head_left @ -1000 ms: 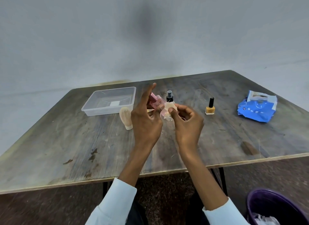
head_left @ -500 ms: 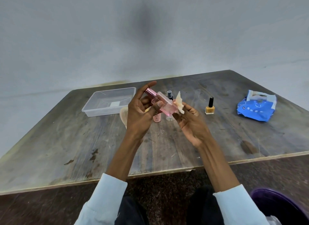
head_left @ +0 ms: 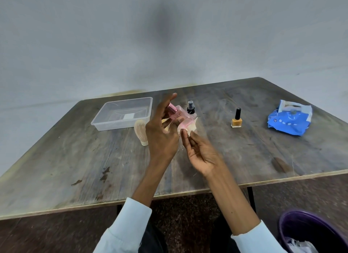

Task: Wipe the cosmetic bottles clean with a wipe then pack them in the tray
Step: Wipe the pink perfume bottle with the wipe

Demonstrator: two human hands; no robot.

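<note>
pink bottle [head_left: 178, 117] mid-frame, held by left hand [head_left: 162, 138] | right hand [head_left: 202, 154] pinches soft wipe [head_left: 189, 127] on it | looks small, smooth, slippery: hold its flat sides | tray [head_left: 122, 114] upper left

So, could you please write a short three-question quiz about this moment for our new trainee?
1. True or false: the clear tray already holds a bottle.
2. Which hand holds the pink bottle? A. left hand B. right hand
3. Fill in: the right hand's fingers press a ____ against the pink bottle.

Key: 1. false, no bottle shows in it; 2. A; 3. wipe.
</note>
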